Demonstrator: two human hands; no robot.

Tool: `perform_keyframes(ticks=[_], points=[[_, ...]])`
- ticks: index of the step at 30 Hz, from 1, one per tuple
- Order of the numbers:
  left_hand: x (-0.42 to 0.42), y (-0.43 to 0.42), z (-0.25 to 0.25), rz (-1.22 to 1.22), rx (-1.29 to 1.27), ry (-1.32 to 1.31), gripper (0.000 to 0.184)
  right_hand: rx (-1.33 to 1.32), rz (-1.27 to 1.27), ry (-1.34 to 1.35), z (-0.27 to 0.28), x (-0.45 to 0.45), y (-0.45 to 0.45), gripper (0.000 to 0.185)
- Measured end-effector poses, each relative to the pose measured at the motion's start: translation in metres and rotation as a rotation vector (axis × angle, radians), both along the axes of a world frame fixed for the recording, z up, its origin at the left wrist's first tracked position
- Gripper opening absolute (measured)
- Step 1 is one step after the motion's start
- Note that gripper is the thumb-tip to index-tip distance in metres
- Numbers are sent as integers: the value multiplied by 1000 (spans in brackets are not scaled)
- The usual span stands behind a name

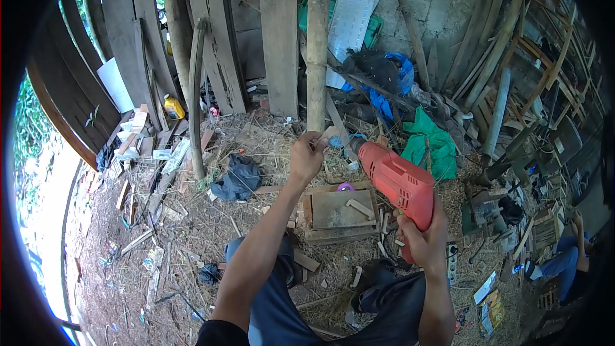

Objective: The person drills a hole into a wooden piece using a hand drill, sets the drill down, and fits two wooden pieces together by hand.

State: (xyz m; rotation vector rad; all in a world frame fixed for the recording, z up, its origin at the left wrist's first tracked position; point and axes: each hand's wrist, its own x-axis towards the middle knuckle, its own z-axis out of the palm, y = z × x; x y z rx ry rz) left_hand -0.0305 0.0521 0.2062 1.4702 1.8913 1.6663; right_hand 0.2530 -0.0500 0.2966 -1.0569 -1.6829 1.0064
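**Red drill (398, 182) in the right hand (426, 237), small piece of wood (328, 133) in the left hand (306, 159)**

The drill is in the middle of the scene, slightly right, its nose tilted to the far left. The fingers of the right hand are wrapped around its handle. Left of the nose, the left hand pinches the piece of wood, thumb and fingers nearly together; whether the drill bit touches the wood, I cannot tell.

Below the drill, on the ground between the hands, is a wooden box (330, 210) with a wood strip (360, 209) lying on top. A round purple object (346, 187) is at its far edge. A dark cloth (237, 177) lies to the left, a green sheet (432, 147) to the far right of the drill.

Beyond the left hand, a pole (316, 45) stands upright before wooden boards (279, 38). A yellow bottle (173, 107) stands far left. At the near right, another person (567, 266) is partly in view, in blue trousers. Straw and wood scraps cover much of the ground.
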Motion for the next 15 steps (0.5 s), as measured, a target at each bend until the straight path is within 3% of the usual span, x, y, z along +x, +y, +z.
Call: perform_keyframes(ticks=[6, 8, 15], points=[[14, -5, 7, -205, -116, -164, 26, -52, 51, 179, 8, -4, -1, 40], [12, -3, 7, -282, -123, -339, 27, -19, 61, 205, 7, -3, 1, 41], [7, -2, 8, -315, -49, -404, 27, -113, 48, 264, 9, 0, 1, 45]])
